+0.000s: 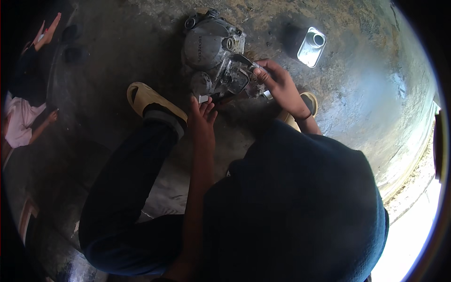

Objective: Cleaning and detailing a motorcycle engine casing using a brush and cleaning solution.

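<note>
A grey Honda motorcycle engine (204,46) lies on the floor before me, its round side cover facing up. My right hand (276,79) grips the handle of a brush-like tool (245,60), whose dark end meets the engine beside its finned part. My left hand (203,111) is at the engine's near edge, thumb and fingers around a small pale rectangular piece (203,99); whether that piece is loose or part of the engine I cannot tell.
A shiny open metal can (312,47) stands on the stained concrete floor (352,81) at the upper right. Tan clogs are on my feet, one (142,97) left of the engine. At the far left, another person (26,116) sits on the floor.
</note>
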Motion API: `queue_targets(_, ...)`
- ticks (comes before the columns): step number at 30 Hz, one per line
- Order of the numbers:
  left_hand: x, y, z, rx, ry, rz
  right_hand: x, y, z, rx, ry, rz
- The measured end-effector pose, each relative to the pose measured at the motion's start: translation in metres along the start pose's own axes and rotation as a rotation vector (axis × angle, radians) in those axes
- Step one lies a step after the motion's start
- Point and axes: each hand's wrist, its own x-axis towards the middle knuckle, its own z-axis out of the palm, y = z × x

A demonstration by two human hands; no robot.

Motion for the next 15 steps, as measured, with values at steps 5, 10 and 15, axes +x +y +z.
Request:
queue_targets(5, -0.002, 0.001, 0.003, 0.01, -0.002, 0.012, 0.003, 0.0, -0.005, 0.144, -0.043, 0.043)
queue_targets(10, -0.002, 0.0, 0.002, 0.011, -0.016, 0.027, 0.013, 0.012, -0.015, 0.155, -0.081, 0.012)
queue_targets(15, -0.002, -0.001, 0.001, 0.004, -0.017, 0.025, 0.02, -0.002, -0.025, -0.028, -0.149, 0.022)
